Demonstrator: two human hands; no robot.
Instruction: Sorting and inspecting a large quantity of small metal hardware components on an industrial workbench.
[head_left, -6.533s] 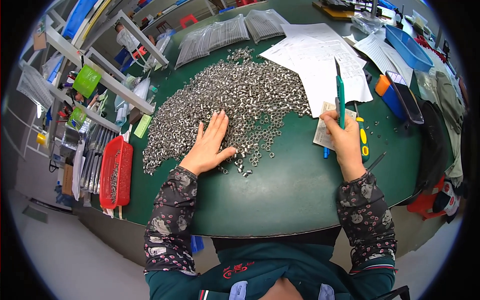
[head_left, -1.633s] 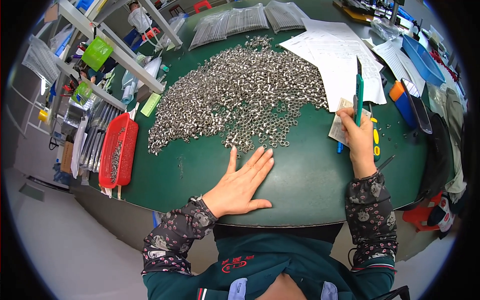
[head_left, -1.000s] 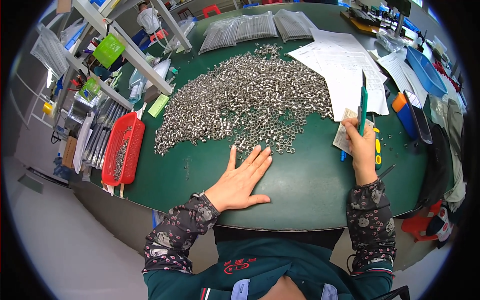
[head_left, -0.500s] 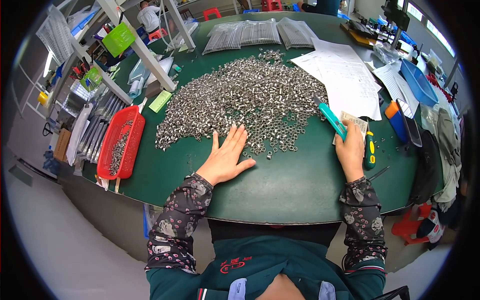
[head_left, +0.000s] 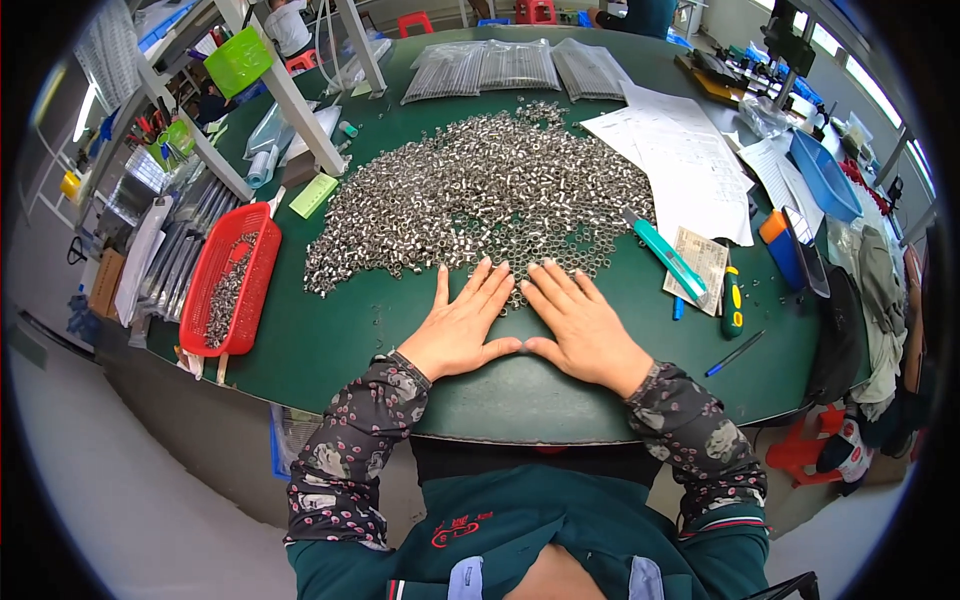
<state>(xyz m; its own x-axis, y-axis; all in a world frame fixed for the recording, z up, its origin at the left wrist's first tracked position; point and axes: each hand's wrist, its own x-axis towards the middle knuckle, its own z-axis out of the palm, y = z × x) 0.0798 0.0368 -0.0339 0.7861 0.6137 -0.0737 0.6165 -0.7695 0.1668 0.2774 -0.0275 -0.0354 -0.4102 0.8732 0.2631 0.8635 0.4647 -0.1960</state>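
Observation:
A wide heap of small silvery metal rings (head_left: 470, 190) covers the middle of the green table (head_left: 480, 400). My left hand (head_left: 462, 322) lies flat at the near edge of the heap, fingers spread and fingertips against the rings. Beside it my right hand (head_left: 585, 328) is flat too, its fingertips at the rings. The two thumbs nearly meet. Neither hand holds anything. Right of the heap lies a teal utility knife (head_left: 670, 260), partly over a printed paper slip (head_left: 700, 262).
A red plastic basket (head_left: 262, 275) with more rings stands at left, near a light green block (head_left: 314, 196). On the right are a yellow-green screwdriver (head_left: 733, 303), a pen (head_left: 735, 354) and paper sheets (head_left: 690, 170). Bagged metal tubes (head_left: 480, 72) lie behind the heap.
My right hand has let go of the utility knife, which now lies on the table, and moved left to the heap. My left hand stays flat near the same spot.

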